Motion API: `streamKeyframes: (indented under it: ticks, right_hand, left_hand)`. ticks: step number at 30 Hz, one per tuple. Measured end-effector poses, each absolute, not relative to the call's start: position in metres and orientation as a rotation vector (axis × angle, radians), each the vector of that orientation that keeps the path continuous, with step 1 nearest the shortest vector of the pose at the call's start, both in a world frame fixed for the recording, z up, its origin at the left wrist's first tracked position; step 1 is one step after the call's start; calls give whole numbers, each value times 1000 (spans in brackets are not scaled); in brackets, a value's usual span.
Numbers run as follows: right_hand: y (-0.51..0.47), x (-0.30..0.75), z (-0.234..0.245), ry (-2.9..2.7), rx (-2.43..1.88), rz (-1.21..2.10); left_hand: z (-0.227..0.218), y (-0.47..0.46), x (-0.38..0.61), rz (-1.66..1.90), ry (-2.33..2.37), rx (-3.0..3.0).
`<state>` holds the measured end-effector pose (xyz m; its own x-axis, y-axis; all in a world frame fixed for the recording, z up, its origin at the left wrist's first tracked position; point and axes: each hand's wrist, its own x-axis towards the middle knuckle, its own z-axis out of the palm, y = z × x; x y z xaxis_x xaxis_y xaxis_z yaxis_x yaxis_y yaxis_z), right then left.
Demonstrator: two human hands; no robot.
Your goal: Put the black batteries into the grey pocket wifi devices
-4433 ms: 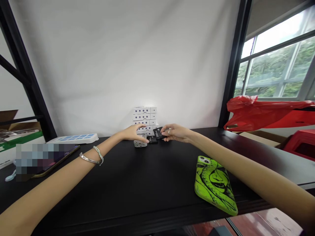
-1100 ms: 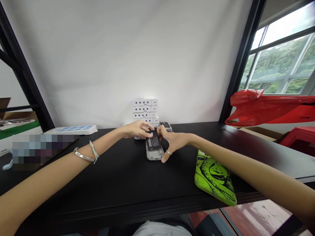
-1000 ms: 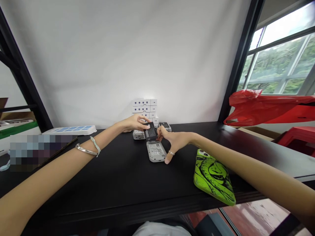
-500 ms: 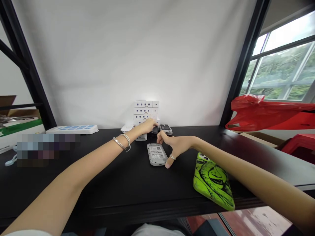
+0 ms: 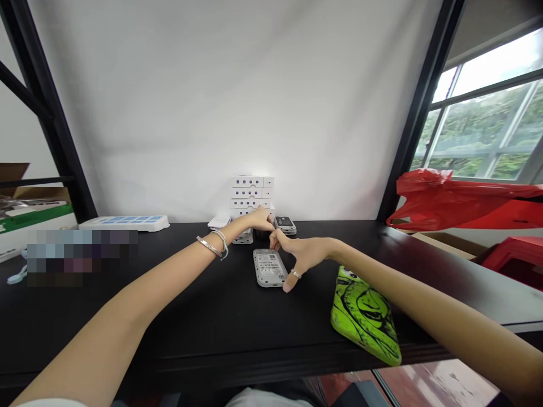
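A grey device (image 5: 269,267) lies face down on the black table (image 5: 203,316), its open back showing a white label. My right hand (image 5: 299,257) grips its right side, thumb at the far end and ringed finger at the near corner. My left hand (image 5: 258,219) reaches past it to the back of the table, in front of a stack of white boxes (image 5: 251,192). Its fingers are pressed together on a small black battery, which is mostly hidden under them. Two more grey devices (image 5: 285,224) (image 5: 243,238) lie beside that hand.
A green phone case (image 5: 365,317) lies at the table's front right edge. A white power strip (image 5: 125,223) sits at the back left, near a blurred patch. A red plastic bag (image 5: 458,195) hangs at the right under the window. Black posts frame both sides.
My left hand lifted the black battery off the grey device and carried it to the back by the boxes. My right hand stayed on the device, which now lies flat.
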<state>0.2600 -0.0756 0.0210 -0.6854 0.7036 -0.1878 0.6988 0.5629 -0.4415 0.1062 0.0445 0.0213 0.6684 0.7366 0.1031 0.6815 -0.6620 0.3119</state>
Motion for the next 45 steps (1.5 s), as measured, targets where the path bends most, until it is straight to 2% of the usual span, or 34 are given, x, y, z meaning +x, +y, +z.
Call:
streamKeyframes:
  ticks: [11,18,25,29,33,40,45]
  right_hand:
    - [-76,258,21,-2778,-1254,787]
    - [-75,259,19,-2753,-1302,780]
    - [-69,272,29,-2769,-1192,800]
    - [-57,302,50,-2646,-1253,769]
    - [-38,328,52,-2412,-1443,640]
    - [-17,336,35,-2352,-1470,576]
    - [0,336,31,-2288,-1411,459]
  left_hand:
    - [26,31,96,71,1166,2786]
    - [22,28,109,135,1192,2867]
    - [27,-4,84,387,1087,2887]
    - [21,-46,63,197,942,2782]
    - [4,-71,50,125,913,2643]
    - [6,-51,32,439,774,2744]
    - [16,-5,20,729,944,2682]
